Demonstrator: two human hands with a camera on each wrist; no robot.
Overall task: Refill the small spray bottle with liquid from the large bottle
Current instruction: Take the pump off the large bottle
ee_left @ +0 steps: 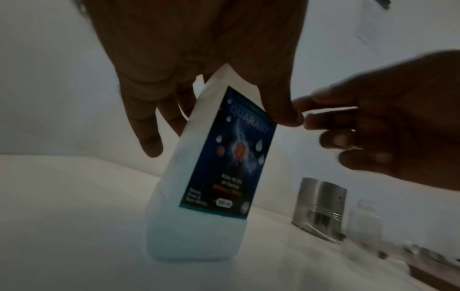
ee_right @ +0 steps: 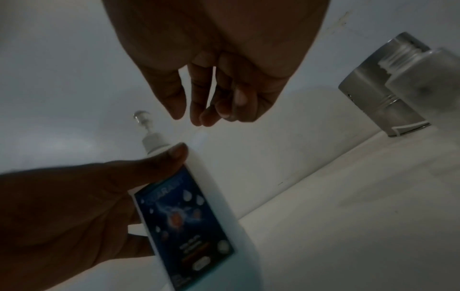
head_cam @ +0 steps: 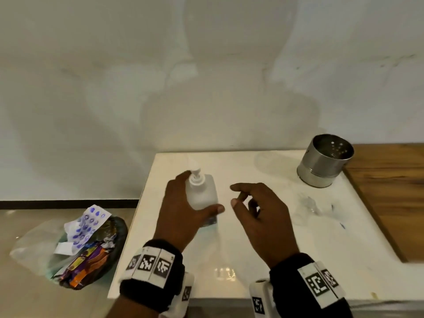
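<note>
small spray bottle (head_cam: 308, 204) faint, blurred, perhaps uncapped, label (ee_left: 227, 151) smeared

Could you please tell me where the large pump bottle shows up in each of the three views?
Head: the pump bottle stands centre on the white table, gripped by the left hand.
Left wrist: centre, blue label facing the camera.
Right wrist: lower left of centre, leaning, the thumb across its shoulder.
Shared landmark: the steel cup, on the right in all three views.

Large bottle (head_cam: 202, 193) on table (head_cam: 252, 249), metal cup (head_cam: 324, 160) far right, behind.
</note>
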